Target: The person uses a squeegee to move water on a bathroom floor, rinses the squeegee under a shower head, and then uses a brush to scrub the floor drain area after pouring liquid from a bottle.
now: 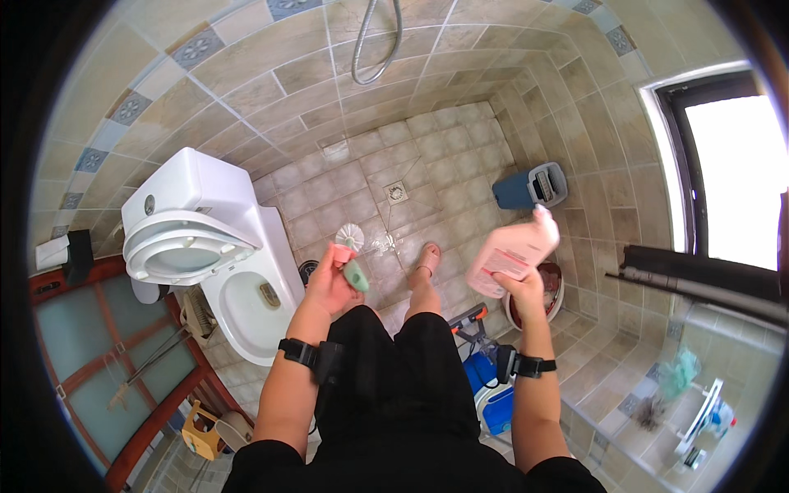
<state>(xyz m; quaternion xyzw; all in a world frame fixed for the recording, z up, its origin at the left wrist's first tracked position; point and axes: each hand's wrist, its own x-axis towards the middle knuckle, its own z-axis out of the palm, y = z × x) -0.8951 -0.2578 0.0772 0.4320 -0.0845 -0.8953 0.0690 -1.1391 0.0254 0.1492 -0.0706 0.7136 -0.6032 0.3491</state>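
My left hand [326,283] is closed on a toilet brush with a green handle [356,277] and a round white bristle head [349,237]. A small pink piece [341,253], perhaps a cap, is at the fingers of that hand. In my right hand [526,289] is a pink plastic bottle [514,251], gripped low on its side, its narrow neck pointing away from me. Left of my left hand stands a white toilet [283,324] with its lid and seat [193,246] raised and the bowl uncovered.
A floor drain [396,192] lies ahead in the tiles. A blue-grey bin [526,187] stands by the right wall, with a reddish-rimmed bucket [555,296] nearer. Blue cleaning gear [485,374] is beside my right leg. A shower hose [378,49] hangs ahead; a wooden-framed glass door [115,361] is left.
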